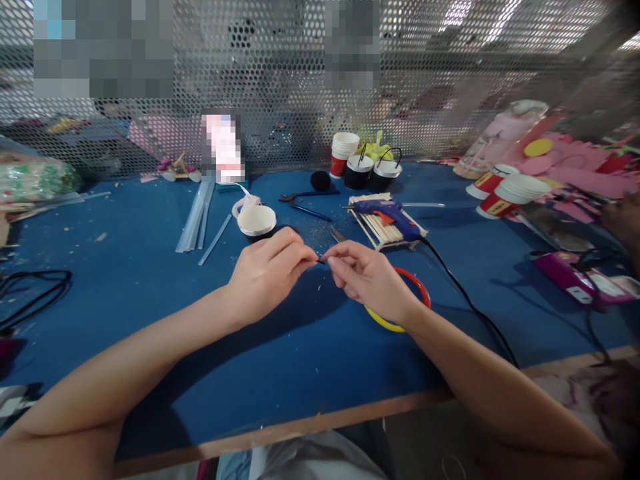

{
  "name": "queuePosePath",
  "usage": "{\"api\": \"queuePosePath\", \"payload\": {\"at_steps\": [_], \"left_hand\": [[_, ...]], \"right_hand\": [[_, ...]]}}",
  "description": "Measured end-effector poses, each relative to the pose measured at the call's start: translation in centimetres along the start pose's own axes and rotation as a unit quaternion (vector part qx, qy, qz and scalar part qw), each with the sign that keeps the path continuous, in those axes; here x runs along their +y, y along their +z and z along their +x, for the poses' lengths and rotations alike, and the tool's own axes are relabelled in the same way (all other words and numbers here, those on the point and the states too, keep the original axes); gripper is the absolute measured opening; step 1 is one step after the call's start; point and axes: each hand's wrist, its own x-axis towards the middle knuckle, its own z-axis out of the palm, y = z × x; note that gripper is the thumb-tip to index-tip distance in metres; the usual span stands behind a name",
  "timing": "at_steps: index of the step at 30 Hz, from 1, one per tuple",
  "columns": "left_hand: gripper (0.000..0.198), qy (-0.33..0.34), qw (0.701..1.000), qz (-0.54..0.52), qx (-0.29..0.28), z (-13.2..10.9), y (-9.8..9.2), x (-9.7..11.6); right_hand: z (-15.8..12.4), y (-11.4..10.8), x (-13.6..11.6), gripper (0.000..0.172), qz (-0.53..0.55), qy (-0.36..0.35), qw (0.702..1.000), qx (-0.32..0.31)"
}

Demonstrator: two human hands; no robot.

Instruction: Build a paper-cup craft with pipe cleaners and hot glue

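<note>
Above the middle of the blue table, my left hand (270, 277) and my right hand (370, 280) meet fingertip to fingertip. Both pinch a short, thin black piece (321, 261); its ends are covered by the fingers, and its kind cannot be made out. Behind my left hand stands a black cup with a white inside (257, 221). Partly under my right hand lies a red and yellow ring (423, 288). Just beyond the fingers are blue-handled pliers (310, 211) and a metal blade-like tool (337, 234).
A blue glue gun (400, 221) rests on a wooden stick rack (370, 230), its black cord (467, 297) running right. Clear strips (196, 217) lie left. Black cups (359, 175) and a phone (224, 147) stand by the mesh screen (285, 87). A purple power strip (565, 277) sits right, near another person's hand (620, 220).
</note>
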Motion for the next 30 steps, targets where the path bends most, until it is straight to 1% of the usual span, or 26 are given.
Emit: {"api": "queuePosePath", "payload": {"at_steps": [3,6,11,21,26,30], "left_hand": [[0.010,0.003,1.000,-0.004,-0.001,-0.03,0.06,-0.01],[0.011,0.007,1.000,-0.004,-0.003,-0.04,0.13,0.01],[0.013,0.010,1.000,0.007,-0.006,-0.01,0.11,0.10],[0.014,0.008,1.000,0.008,-0.017,-0.08,0.14,0.13],[0.015,0.009,1.000,0.011,-0.022,-0.03,0.10,0.23],[0.016,0.011,1.000,0.014,-0.023,-0.02,0.13,0.26]], "right_hand": [[-0.11,0.15,-0.17,0.018,0.004,0.017,1.000,0.002],[-0.22,0.28,-0.20,0.016,-0.013,-0.002,1.000,0.014],[-0.32,0.31,-0.04,0.014,-0.027,-0.023,0.999,0.007],[-0.32,0.32,-0.05,0.018,-0.031,-0.012,0.999,0.007],[-0.26,0.39,-0.09,0.016,-0.046,-0.005,0.999,0.012],[-0.26,0.37,0.02,0.015,-0.052,-0.014,0.999,0.009]]}}
